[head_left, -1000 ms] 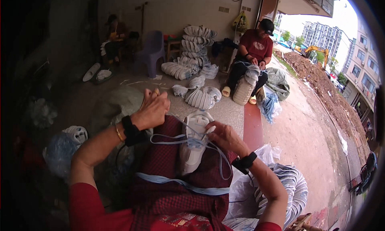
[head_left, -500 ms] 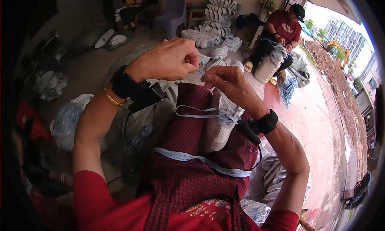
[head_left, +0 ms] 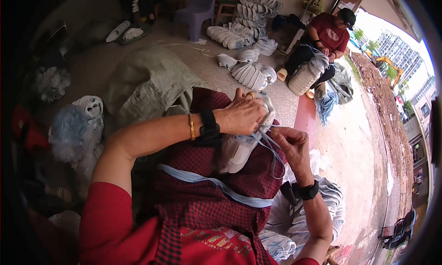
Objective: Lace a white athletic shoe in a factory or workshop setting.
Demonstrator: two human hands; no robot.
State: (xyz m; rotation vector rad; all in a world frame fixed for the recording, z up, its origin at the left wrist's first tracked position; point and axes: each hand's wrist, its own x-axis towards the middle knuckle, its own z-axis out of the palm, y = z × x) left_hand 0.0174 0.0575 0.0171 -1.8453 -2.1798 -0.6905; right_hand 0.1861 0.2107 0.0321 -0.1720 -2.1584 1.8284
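Shoe [head_left: 239, 150], white, on our lap: left hand [head_left: 241, 115] clamps it steady; right hand [head_left: 290, 145], at three o'clock, pinches pale-blue lace [head_left: 271, 147] taut.

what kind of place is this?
Probably an informal, open-fronted shoe workshop at street level. The left hand and right hand lace a white sneaker with pale blue laces; stacked white shoe uppers cover the concrete floor, where another seated worker does likewise.

White shoe [head_left: 241, 147] on the lap, pale blue lace [head_left: 271, 147] trailing loose
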